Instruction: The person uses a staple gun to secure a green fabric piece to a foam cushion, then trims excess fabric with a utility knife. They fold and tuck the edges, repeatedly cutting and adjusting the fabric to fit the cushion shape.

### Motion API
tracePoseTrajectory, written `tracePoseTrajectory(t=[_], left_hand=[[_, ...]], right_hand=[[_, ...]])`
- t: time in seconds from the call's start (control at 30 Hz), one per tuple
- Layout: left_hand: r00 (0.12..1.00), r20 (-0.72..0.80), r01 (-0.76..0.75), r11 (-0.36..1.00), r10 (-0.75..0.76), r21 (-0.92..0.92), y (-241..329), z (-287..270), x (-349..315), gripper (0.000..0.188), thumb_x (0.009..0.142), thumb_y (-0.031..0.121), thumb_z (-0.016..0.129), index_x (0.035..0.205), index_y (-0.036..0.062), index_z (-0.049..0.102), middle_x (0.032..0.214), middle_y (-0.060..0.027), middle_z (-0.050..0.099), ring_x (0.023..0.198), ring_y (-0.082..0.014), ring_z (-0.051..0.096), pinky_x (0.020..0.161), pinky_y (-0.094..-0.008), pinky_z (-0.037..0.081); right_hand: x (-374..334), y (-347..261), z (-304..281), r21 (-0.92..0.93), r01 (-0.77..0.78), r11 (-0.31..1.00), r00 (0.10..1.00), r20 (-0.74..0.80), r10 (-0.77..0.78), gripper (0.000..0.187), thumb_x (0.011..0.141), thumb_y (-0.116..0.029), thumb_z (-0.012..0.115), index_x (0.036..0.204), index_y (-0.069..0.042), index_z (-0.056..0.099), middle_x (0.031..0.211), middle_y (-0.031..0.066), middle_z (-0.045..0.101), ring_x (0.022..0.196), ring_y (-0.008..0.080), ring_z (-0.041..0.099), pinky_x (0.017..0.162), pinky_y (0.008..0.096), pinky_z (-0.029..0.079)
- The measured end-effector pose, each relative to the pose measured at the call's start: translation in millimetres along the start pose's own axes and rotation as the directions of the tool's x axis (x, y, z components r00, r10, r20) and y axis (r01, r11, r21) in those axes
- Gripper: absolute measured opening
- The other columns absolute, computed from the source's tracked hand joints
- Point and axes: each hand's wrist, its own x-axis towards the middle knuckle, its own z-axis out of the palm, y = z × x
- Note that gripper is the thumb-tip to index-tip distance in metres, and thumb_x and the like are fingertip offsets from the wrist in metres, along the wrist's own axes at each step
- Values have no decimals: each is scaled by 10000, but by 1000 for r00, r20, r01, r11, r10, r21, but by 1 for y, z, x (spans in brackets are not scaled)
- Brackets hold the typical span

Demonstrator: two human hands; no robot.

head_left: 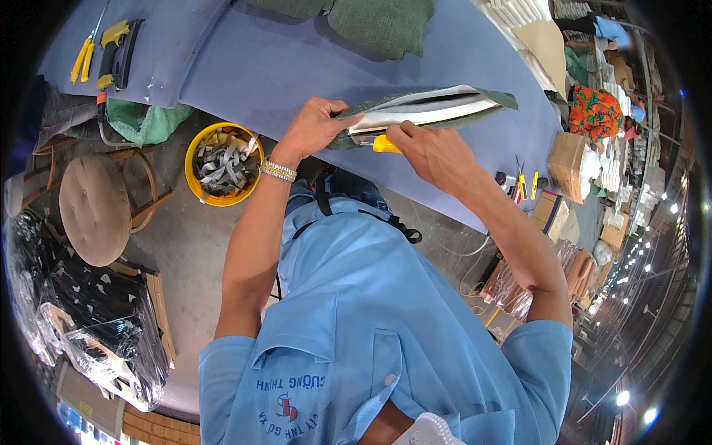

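A dark green fabric-covered piece with a white inner layer (404,115) is held at the near edge of the blue-covered table (297,55). My left hand (315,127) grips its left end, thumb and fingers pinched on the edge. In my right hand (432,152) is a yellow-handled utility knife (385,144), fingers wrapped round it. Its metal end points left, against the near edge of the piece, close to my left fingers. The exact contact of the blade is too small to tell. The long side of the piece gapes, showing white inside.
Green fabric pieces (382,26) lie at the far side. A staple gun (119,55) and yellow-handled pliers (83,59) rest at the left. Below stand a yellow bucket of scraps (248,189) and a round stool (93,208). Yellow cutters (522,185) lie right; another person (595,111) is beyond.
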Motion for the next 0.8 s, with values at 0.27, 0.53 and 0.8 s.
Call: tracePoseTrajectory(t=[0.27,0.53,0.8], left_hand=[[1000,27,-15,999,14,36,-4,3,-2,396,946,242,767,1038,-139,709,819,-1,634,751,-59,478,647,-281,463],[1000,19,-7,1000,6,24,-5,6,-4,404,945,261,767,1046,-128,718,816,-10,655,759,-60,480,657,-277,462],[999,1,-52,998,52,47,-12,7,-3,333,926,256,762,1021,-63,764,756,-38,677,671,-81,524,600,-294,457]], right_hand=[[1,-7,-3,25,-19,999,1000,25,18,140,965,-119,577,1066,-55,504,964,121,670,816,339,724,655,444,568],[-4,-12,7,14,-22,1000,997,-70,23,146,953,-107,596,1054,-60,502,951,105,652,803,320,727,635,432,562],[-6,-15,5,-19,-44,999,997,-67,42,209,932,-110,635,1100,-52,524,963,114,681,759,286,751,596,401,576]])
